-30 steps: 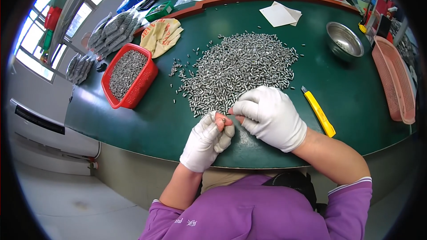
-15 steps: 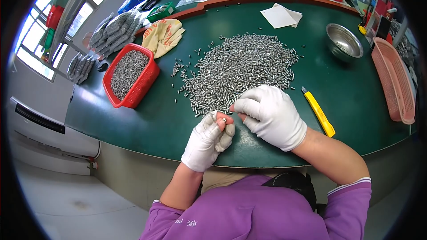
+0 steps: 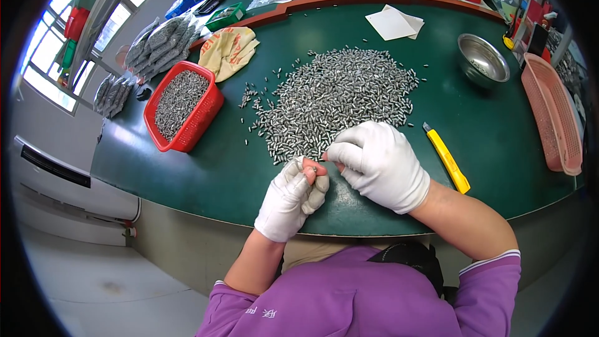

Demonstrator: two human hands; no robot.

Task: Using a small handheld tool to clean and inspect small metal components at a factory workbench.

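Observation:
A wide heap of small silvery metal pins [image 3: 340, 97] lies on the green tabletop. At its near edge my left hand [image 3: 293, 193], in a white glove with bare fingertips, pinches one small metal pin [image 3: 314, 169] between thumb and forefinger. Close by on the right, my right hand [image 3: 380, 165] wears a similar white glove. Its thumb and forefinger are pressed together at the heap's near edge; whatever sits between those tips is too small to make out. The two hands are slightly apart.
A yellow box cutter [image 3: 447, 159] lies right of my right hand. A red basket [image 3: 203, 115] full of pins stands at left, beside a cream cloth bag [image 3: 229, 50]. Farther right are a steel bowl [image 3: 483, 59] and a pink basket [image 3: 549, 115]. White cards [image 3: 393, 23] lie behind the heap.
My right hand has shifted very slightly toward me, its fingertips still near the left hand. The left hand stays in place, holding the pin.

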